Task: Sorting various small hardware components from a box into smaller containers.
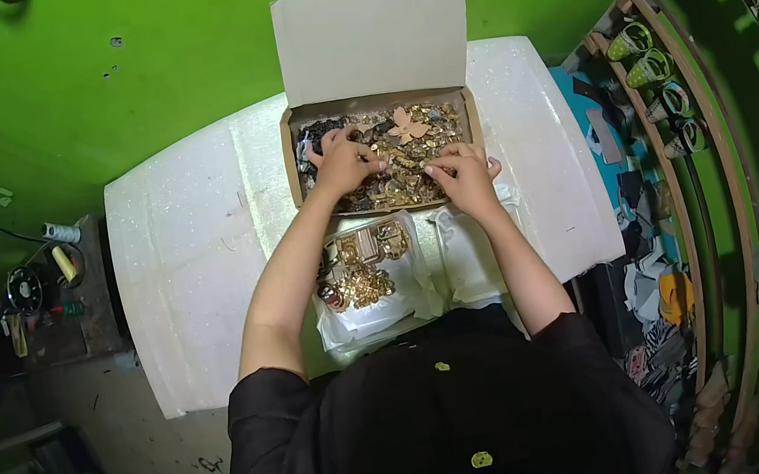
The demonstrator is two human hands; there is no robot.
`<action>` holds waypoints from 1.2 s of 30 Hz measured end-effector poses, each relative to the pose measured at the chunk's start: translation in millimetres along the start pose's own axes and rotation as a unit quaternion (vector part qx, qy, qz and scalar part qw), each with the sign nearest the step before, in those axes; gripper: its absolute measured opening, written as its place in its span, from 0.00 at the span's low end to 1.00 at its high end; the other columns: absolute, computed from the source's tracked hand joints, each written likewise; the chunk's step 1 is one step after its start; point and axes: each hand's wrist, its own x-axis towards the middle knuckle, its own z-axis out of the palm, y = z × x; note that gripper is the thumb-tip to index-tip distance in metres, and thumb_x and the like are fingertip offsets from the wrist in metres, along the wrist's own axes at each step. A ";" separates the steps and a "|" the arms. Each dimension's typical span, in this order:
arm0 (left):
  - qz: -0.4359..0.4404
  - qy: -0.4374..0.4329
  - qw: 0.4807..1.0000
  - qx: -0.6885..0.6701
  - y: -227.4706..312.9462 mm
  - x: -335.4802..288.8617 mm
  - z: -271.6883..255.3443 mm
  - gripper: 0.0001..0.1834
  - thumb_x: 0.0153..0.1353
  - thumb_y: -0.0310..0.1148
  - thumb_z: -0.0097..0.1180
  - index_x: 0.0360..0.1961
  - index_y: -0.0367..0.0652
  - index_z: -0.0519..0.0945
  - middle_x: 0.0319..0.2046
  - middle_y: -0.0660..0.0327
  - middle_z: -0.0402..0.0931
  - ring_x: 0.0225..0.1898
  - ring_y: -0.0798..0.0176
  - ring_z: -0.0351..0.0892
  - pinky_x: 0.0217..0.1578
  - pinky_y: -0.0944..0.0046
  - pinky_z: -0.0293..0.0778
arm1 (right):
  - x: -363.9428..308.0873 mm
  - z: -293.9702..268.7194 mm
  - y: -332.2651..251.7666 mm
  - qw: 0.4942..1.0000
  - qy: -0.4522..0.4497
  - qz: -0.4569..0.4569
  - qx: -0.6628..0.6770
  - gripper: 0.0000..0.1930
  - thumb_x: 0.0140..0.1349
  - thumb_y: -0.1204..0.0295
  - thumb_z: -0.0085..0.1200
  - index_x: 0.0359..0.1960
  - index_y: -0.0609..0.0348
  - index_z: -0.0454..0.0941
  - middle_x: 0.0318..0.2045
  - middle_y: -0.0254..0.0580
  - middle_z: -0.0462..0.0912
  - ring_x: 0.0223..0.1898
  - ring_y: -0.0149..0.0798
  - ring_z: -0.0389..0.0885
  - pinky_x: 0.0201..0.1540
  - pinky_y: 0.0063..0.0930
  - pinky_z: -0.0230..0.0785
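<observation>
An open cardboard box [289, 151] holds a heap of small gold-coloured metal pieces [410, 166], with darker bits at its left. Into the left half of this heap reaches my left hand [344, 164]; its thumb and forefinger close together over the pieces. My right hand [466, 175] is at the box's front right, thumb and forefinger pinched near the metal. Whatever either hand grips is too small to make out. On the heap towards the back lies a tan flower-shaped piece [407, 126]. Larger gold buckles and metal fittings [365, 280] lie in a white-lined tray [394, 318] nearer me.
Beside that tray, under my right forearm, is another white-lined tray [468, 267]. Both stand at the front of a white table [191, 260]. The raised box lid [373, 40] faces me. Thread spools [60, 232] are at left; a wooden rack [685, 183] and scraps [648, 291] at right.
</observation>
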 end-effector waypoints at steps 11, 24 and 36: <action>0.065 0.289 0.954 0.055 -2.4 -16.7 9.4 0.08 0.50 0.44 0.63 0.28 0.57 0.86 0.61 0.59 0.62 0.65 0.51 0.49 0.57 0.33 0.34 | -32.9 -3.7 -21.4 0.993 0.101 -0.058 0.031 0.06 0.53 0.62 0.60 0.31 0.44 0.85 0.38 0.29 0.77 0.51 0.37 0.67 0.54 0.51 0.40; -0.053 0.256 0.960 -0.100 -5.3 -22.8 3.8 0.11 0.47 0.49 0.64 0.27 0.57 0.86 0.59 0.58 0.65 0.63 0.52 0.50 0.57 0.36 0.33 | -63.5 12.1 -8.4 0.988 0.071 -0.056 0.122 0.07 0.53 0.61 0.60 0.29 0.45 0.84 0.38 0.29 0.76 0.50 0.36 0.67 0.55 0.46 0.40; -0.152 0.261 0.933 -0.194 -2.5 -187.2 1.4 0.12 0.49 0.48 0.63 0.28 0.54 0.86 0.60 0.56 0.64 0.63 0.53 0.53 0.59 0.44 0.39 | -128.5 47.3 -29.8 0.970 -0.089 -0.212 -0.083 0.06 0.45 0.64 0.62 0.22 0.48 0.80 0.37 0.31 0.73 0.51 0.40 0.65 0.51 0.61 0.46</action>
